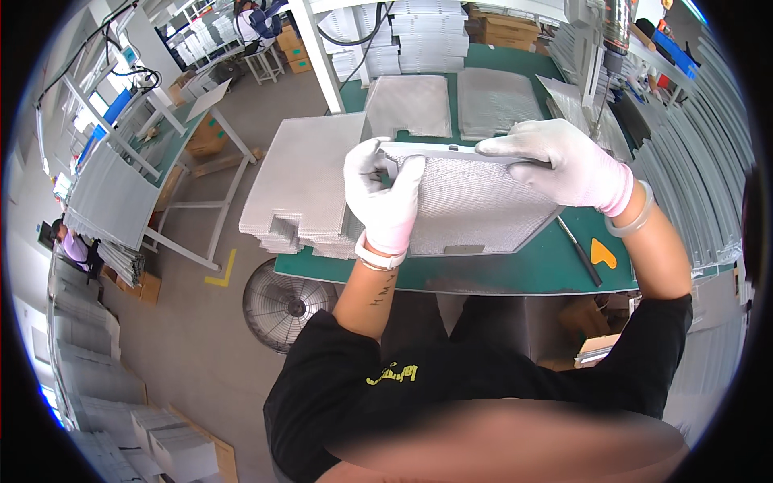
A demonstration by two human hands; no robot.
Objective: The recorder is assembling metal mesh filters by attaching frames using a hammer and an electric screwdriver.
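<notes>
Both my hands wear white gloves and grip the far edge of a metal mesh filter panel (475, 205) with a frame strip along that edge. My left hand (385, 193) pinches the strip's left end, thumb on the near side. At the right part of the same edge, my right hand (564, 163) is closed with its fingers along the strip. The panel's near edge is low over the green tabletop (515, 278); whether it touches cannot be made out. Just left of my left hand lies a stack of mesh sheets (310, 169) with notched corners.
A black-handled screwdriver (580, 251) and an orange scraper (602, 253) lie at the right. Behind are two mesh stacks (408, 105) (498, 101). A power driver (617, 32) hangs above. Frames (684, 177) stand at the right; a round fan (291, 306) is on the floor.
</notes>
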